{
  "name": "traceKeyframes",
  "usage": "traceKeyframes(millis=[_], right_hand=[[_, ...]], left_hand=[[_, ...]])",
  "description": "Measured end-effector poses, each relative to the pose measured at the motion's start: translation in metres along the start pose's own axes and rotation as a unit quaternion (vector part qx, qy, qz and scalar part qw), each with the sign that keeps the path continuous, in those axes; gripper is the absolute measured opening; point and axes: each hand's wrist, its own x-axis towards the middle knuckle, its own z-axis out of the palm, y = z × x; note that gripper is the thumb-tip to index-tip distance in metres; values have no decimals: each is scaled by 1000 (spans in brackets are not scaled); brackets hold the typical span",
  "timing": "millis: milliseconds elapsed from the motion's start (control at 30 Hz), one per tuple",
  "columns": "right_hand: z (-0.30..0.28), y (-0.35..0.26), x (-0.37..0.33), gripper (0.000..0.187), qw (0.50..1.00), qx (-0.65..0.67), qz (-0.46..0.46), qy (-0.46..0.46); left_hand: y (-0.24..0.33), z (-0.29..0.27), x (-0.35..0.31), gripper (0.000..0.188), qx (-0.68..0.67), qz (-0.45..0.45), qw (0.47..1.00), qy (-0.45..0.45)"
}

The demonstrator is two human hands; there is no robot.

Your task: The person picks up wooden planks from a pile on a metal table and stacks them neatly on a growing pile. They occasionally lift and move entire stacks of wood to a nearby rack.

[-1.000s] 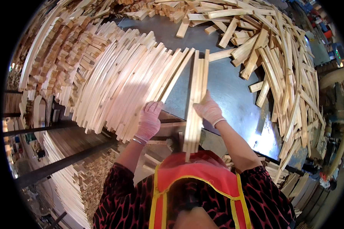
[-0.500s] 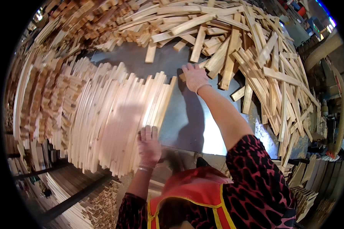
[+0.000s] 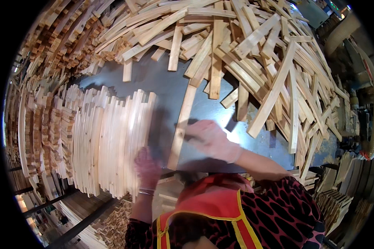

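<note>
Metal table (image 3: 164,91) beneath wooden strips (image 3: 112,145), both hands (image 3: 214,141) blurred, grip impossible to tell.

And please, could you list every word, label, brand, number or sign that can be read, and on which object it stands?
None can be read.
Row of wooden strips: no writing visible.
Loose strip pile: no writing visible.
Red apron: no writing visible.
Background machinery: too small and blurred to tell.

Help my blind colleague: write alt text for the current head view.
A gloved right hand, blurred, is at one wood strip on a metal table. The left hand is at the right edge of a neat strip row; a jumbled pile lies ahead and right.
</note>
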Motion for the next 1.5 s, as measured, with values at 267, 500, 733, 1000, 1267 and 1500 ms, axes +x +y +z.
traceKeyframes(millis=[267,500,733,1000,1267,1500], right_hand=[[-226,98,-50,74,747,-462,409,250],[-138,85,-98,71,839,-274,332,332],[99,-44,-77,62,836,143,480,222],[187,-34,32,49,946,21,311,-92],[-117,50,-101,76,808,-404,319,287],[-164,70,-225,94,794,-214,530,208]], left_hand=[[130,-60,83,94,-68,-37,968,-240],[32,4,-6,67,-482,-67,848,-210],[-1,-48,-73,50,-640,-160,714,-234],[-13,-48,-28,73,-49,23,996,-65],[2,-41,-18,76,-22,37,998,-42],[122,-48,18,69,-173,216,959,-58]])
